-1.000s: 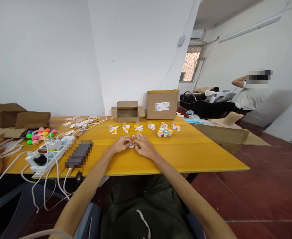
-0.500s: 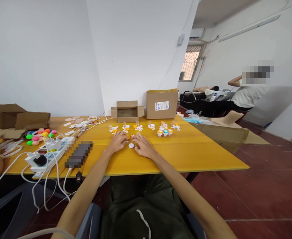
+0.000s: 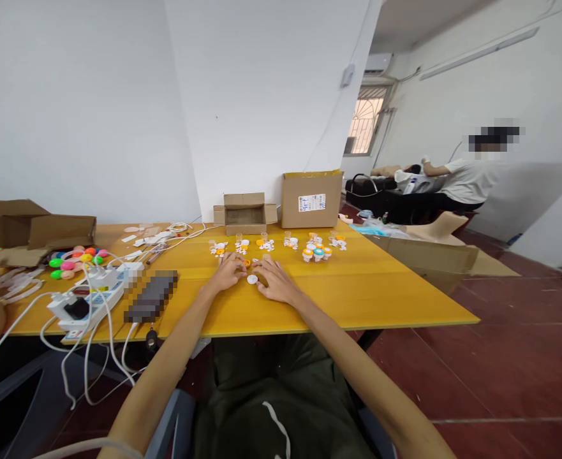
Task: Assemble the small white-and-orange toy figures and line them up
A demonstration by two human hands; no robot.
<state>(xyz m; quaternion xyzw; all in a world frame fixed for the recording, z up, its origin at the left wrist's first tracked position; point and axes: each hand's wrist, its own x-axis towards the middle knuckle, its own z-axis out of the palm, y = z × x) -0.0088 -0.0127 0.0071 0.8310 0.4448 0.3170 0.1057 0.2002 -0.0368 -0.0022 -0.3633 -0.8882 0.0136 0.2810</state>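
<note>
Two cardboard boxes (image 3: pixel 312 199) stand behind a power strip (image 3: pixel 87 303) and coloured balls (image 3: pixel 74 261).

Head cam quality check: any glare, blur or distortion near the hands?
Head view: even, soft light, no hard shadows or glare on the yellow wooden table. Wide-angle stretch bends the edges and forearms. Left hand and right hand are fairly sharp; the small white round cap between them is tiny. Two patches are pixelated.
</note>
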